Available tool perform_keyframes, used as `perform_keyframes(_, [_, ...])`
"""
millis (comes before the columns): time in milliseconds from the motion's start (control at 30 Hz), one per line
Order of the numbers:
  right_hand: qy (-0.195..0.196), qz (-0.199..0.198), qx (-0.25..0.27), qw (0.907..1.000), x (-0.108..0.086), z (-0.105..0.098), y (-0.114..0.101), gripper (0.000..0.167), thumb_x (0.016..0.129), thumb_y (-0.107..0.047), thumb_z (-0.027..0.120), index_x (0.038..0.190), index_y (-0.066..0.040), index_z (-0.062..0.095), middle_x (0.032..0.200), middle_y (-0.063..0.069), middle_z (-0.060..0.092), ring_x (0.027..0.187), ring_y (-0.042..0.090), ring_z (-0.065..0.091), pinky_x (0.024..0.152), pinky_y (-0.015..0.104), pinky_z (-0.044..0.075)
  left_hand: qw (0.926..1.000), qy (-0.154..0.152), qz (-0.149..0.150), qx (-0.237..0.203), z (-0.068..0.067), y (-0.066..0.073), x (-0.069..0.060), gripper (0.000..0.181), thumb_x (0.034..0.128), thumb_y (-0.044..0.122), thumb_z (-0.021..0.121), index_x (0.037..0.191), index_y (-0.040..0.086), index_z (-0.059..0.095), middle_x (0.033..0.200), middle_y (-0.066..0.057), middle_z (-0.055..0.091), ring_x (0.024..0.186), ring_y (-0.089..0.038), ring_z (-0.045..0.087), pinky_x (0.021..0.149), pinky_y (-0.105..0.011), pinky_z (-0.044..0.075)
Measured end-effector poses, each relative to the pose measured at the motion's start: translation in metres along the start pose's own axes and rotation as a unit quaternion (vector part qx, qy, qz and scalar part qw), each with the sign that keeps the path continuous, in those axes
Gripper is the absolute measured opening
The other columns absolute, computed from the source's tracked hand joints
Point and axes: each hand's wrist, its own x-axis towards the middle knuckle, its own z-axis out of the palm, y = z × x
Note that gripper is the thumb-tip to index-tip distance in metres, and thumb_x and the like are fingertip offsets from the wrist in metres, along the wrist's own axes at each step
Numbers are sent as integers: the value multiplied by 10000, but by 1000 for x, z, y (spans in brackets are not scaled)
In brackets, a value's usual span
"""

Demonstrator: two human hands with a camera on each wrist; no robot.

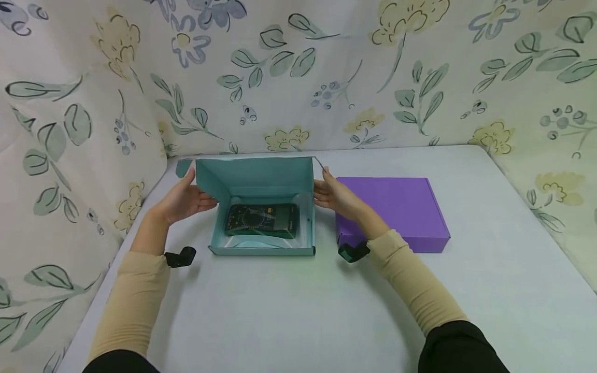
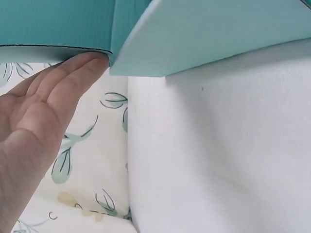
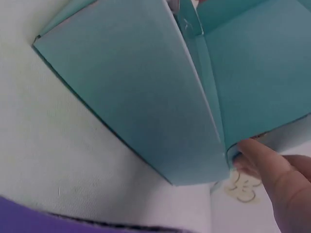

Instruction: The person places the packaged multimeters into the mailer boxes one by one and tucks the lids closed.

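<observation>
A teal cardboard box (image 1: 262, 251) stands on the white table with its lid (image 1: 261, 171) raised at the back. Inside lies a dark multimeter (image 1: 261, 220) in clear plastic. My left hand (image 1: 188, 201) is at the box's left side, near the lid's side flap; in the left wrist view its straight fingers (image 2: 73, 77) reach under a teal panel edge. Opposite it, my right hand (image 1: 338, 194) has its thumb up by the right flap of the lid. The right wrist view shows fingertips (image 3: 257, 150) touching that flap's lower edge, other fingers partly hidden.
A closed purple box (image 1: 392, 212) lies just right of the teal box, partly under my right forearm. Floral cloth (image 1: 289, 77) hangs behind and to the sides of the white table (image 1: 280, 311). Each wrist bears a small black camera.
</observation>
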Motion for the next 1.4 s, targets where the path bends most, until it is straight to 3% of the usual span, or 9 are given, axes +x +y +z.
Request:
perform_keyframes(133, [5,32,-50,10000,-2,4,0,730,1053,-478,143,1506,94,119,1566,266,147,1425,382,226,1128,427,290,9998,-30,150,122,0,-1,0,952,957,663,96,1505,-111,8,1518,-331,199,1387,-401,268,1126,-416,231])
perform_keyframes(300, [-39,121,-150,9998,-5,5,0,704,1048,-483,107,1534,23,58,1581,224,132,1423,382,236,1122,418,305,9981,-102,577,193,0,-5,-1,673,1004,585,153,1463,121,318,1330,-44,561,1218,-182,555,1062,-291,392])
perform_keyframes(500, [153,415,-208,9988,-10,5,-4,730,1024,-551,170,1534,-158,-173,1597,225,-7,1411,371,271,1098,427,345,9958,-233,706,533,6,-3,-3,514,1007,581,158,1321,248,389,1255,-34,454,1200,-166,495,1148,-516,209])
perform_keyframes(633, [298,551,-324,9975,-9,11,-9,722,1028,-532,294,1572,-126,46,1619,139,-40,1433,324,247,1097,428,355,9963,-529,655,-196,9,-1,-5,426,1052,476,192,1218,266,523,1184,52,533,1144,-88,508,1140,-440,274])
perform_keyframes(767, [311,535,-358,9974,-9,17,-11,640,1034,-421,405,1517,-18,287,1620,64,112,1456,241,167,1113,440,335,9861,-968,692,-1160,10,0,-8,456,1085,309,228,1072,215,674,1087,69,636,1078,-88,558,1004,-281,415])
perform_keyframes(900, [336,446,-191,9983,-11,21,-8,556,1043,-349,384,1455,23,365,1549,112,261,1381,242,262,1093,440,329,9785,-1173,782,-1504,12,-2,-11,437,1080,275,281,1033,160,701,1113,44,653,1088,-89,577,993,-254,421])
perform_keyframes(1067, [430,367,-177,9982,-6,24,-7,548,1050,-286,369,1493,23,275,1573,149,189,1427,256,179,1139,460,273,9783,-1008,939,-1550,16,-5,-13,480,1086,262,216,1043,153,682,1103,41,628,1119,-85,547,1020,-247,395])
perform_keyframes(1167, [546,281,31,9981,0,21,-8,514,1057,-219,359,1496,28,256,1589,142,137,1460,255,91,1157,474,234,9825,-714,940,-1441,21,-4,-11,450,1085,304,225,1012,183,653,1076,51,599,1125,-81,516,1073,-274,329])
perform_keyframes(1400, [527,57,768,9956,10,12,-8,461,1056,-225,315,1435,36,290,1544,183,169,1450,287,151,1178,451,169,9878,64,722,-1377,32,-3,1,426,1076,375,238,907,220,596,1059,73,562,1127,-84,475,1170,-413,123])
